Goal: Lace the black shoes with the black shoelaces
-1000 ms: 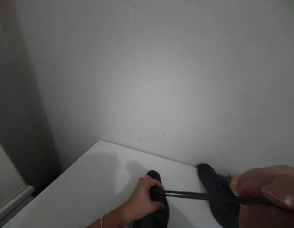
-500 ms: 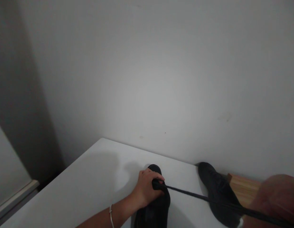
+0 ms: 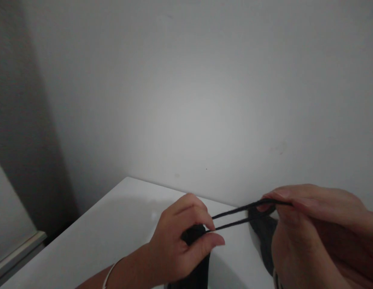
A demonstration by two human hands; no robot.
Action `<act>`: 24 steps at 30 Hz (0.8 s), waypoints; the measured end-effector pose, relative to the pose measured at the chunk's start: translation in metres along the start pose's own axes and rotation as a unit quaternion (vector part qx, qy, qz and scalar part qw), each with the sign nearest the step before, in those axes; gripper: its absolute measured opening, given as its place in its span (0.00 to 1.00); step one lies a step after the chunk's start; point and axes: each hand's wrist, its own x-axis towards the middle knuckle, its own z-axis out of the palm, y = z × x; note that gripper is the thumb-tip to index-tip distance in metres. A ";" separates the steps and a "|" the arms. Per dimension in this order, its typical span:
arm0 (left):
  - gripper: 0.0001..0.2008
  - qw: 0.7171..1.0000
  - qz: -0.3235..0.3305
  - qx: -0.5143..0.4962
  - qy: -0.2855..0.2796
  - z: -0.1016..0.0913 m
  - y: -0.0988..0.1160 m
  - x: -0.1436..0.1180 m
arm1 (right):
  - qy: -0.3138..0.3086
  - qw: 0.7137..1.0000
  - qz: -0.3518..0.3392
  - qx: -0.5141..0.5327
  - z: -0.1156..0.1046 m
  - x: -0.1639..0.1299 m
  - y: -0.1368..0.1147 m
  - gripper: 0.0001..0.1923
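A black shoe (image 3: 198, 277) stands on the white tabletop at the bottom middle, mostly hidden by my left hand (image 3: 178, 245). That hand curls over the shoe's upper part, thumb and fingers closed around it. From there a black shoelace (image 3: 239, 209) runs rightward in two taut, nearly parallel strands. My right hand (image 3: 318, 220) pinches the strands' far end between thumb and fingertips, above the table's right side. Behind it lies a second black shoe (image 3: 266, 239), partly covered by the right hand.
The white table (image 3: 123, 224) meets a plain grey wall (image 3: 198, 100) along its back edge. At the far left is a pale panel with a ledge (image 3: 20, 251), beside a dark gap.
My right hand has come in from the lower right edge and now pinches the lace as two strands. My left hand has shifted slightly, covering more of the shoe's front.
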 end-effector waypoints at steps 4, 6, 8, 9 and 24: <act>0.08 0.994 0.078 0.061 -0.040 -0.007 0.038 0.020 | 0.044 0.999 0.001 -0.003 0.012 -0.001 -0.006 0.12; 0.12 0.993 0.082 0.081 -0.038 -0.003 0.040 0.027 | 0.051 0.999 -0.001 0.019 0.018 -0.004 -0.007 0.15; 0.07 0.994 0.079 0.059 -0.046 0.003 0.038 0.032 | 0.050 0.997 0.004 0.050 0.022 -0.006 -0.006 0.15; 0.04 0.996 0.069 0.041 -0.048 0.005 0.038 0.035 | 0.045 0.997 0.016 0.068 0.022 -0.006 -0.005 0.14; 0.20 0.908 -0.254 -0.333 0.014 -0.028 -0.010 0.040 | 0.054 0.817 0.409 0.402 -0.024 -0.003 0.092 0.12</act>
